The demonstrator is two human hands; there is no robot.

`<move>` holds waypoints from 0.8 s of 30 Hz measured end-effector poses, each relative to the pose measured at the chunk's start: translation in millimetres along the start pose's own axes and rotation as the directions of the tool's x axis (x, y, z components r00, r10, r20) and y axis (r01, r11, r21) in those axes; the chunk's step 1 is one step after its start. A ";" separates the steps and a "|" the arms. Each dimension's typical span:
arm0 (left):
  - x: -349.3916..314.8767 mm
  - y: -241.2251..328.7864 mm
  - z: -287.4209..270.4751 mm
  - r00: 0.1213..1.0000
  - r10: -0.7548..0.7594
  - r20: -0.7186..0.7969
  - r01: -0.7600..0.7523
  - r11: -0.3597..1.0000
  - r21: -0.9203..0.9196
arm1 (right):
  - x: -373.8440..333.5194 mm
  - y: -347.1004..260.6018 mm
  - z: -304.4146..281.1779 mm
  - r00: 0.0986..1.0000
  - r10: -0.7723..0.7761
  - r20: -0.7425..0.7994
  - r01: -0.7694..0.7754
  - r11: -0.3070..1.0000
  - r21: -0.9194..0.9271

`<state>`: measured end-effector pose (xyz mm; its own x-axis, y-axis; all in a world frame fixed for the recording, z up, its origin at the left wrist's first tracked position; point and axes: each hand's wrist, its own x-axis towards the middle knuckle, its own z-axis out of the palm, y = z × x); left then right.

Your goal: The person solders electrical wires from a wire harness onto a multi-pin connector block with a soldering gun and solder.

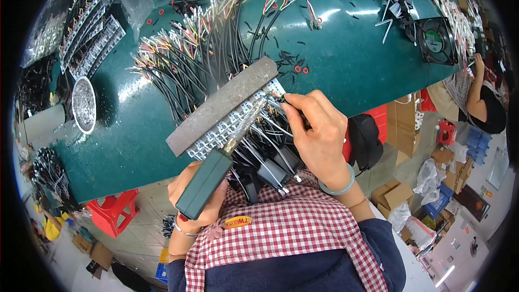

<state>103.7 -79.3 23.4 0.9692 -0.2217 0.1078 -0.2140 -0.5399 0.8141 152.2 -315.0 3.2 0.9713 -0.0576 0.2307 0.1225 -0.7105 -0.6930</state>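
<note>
My left hand (183, 188) is wrapped round the dark green handle of a soldering iron (203, 184). Its long, silvery barrel (246, 127) slants up and to the right over a row of small white circuit boards (208, 143). Thumb and index finger of my right hand (319, 130) pinch a thin wire (281, 97) at the right end of that row, near the iron's tip. Behind the boards lies a heavy grey metal bar (221, 107). White leads run from the row down to several black plastic housings (273, 172) by my apron.
A large bundle of black cables (216, 48) with stripped ends lies beyond the bar. At the left stands an oval tin (84, 105) with grey residue, near stacked board strips (97, 48). A black fan (435, 40) sits far right, and another person (478, 97) works beyond it.
</note>
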 end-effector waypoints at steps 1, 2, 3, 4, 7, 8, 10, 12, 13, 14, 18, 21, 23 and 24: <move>1.2 1.4 -0.5 1.000 0.000 0.001 0.000 1.000 0.000 | 0.4 0.4 0.1 1.000 -0.024 -0.008 0.024 1.000 -0.002; 2.1 2.7 -1.0 1.000 0.003 0.014 -0.003 1.000 0.021 | 0.2 0.5 0.1 1.000 -0.023 -0.008 0.023 1.000 -0.001; 3.3 3.3 -0.8 1.000 0.007 0.026 -0.008 0.999 0.040 | 0.1 0.8 0.4 0.999 -0.032 -0.010 0.032 0.999 -0.004; 4.8 3.8 -0.5 1.000 0.008 0.027 -0.009 0.999 0.038 | -0.1 1.0 0.7 0.999 -0.041 -0.012 0.041 0.999 -0.007; 8.0 5.5 -0.7 0.997 0.059 0.043 -0.062 0.994 0.091 | -0.1 -0.3 0.3 0.998 -0.062 -0.016 0.062 0.998 -0.027; 8.4 5.9 -1.0 0.997 0.066 0.046 -0.070 0.994 0.090 | 0.2 -1.3 0.0 0.998 -0.061 -0.016 0.061 0.998 -0.025; 9.6 6.4 -0.9 0.996 0.073 0.048 -0.077 0.993 0.088 | 0.6 -2.2 -0.7 0.997 -0.082 -0.009 0.081 0.995 -0.057; 10.9 6.8 -1.3 0.994 0.093 0.049 -0.098 0.991 0.091 | 0.3 -1.4 -0.3 0.996 -0.084 -0.007 0.083 0.995 -0.058; 10.1 6.8 -1.3 0.994 0.094 0.050 -0.098 0.991 0.090 | 0.1 -0.9 0.0 0.996 -0.087 -0.005 0.086 0.995 -0.059; 7.9 7.1 -1.5 0.997 0.073 0.036 -0.077 0.991 0.109 | 0.0 -0.7 0.0 0.996 -0.086 -0.005 0.086 0.995 -0.059; -19.8 -7.6 -3.2 0.999 -0.024 -0.037 0.026 0.999 0.040 | -0.8 -0.3 0.0 0.996 -0.085 -0.005 0.084 0.994 -0.066; -27.8 -11.1 -1.6 0.995 -0.066 -0.074 0.070 0.996 0.054 | -0.7 -0.5 0.2 0.997 -0.076 -0.007 0.076 0.996 -0.054; -24.4 -7.4 -3.7 0.996 -0.071 -0.056 0.074 0.996 0.057 | -0.2 -0.4 0.5 0.997 -0.071 -0.009 0.071 0.997 -0.038; -22.9 -6.3 -4.1 0.997 -0.072 -0.034 0.074 0.996 0.054 | 0.1 -0.1 -0.2 0.999 -0.046 -0.002 0.046 0.999 -0.026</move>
<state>83.4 -67.5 18.1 0.9857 -0.1541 0.0684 -0.1482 -0.5982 0.7875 152.3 -315.0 3.5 0.9642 -0.0258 0.2638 0.1620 -0.7304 -0.6635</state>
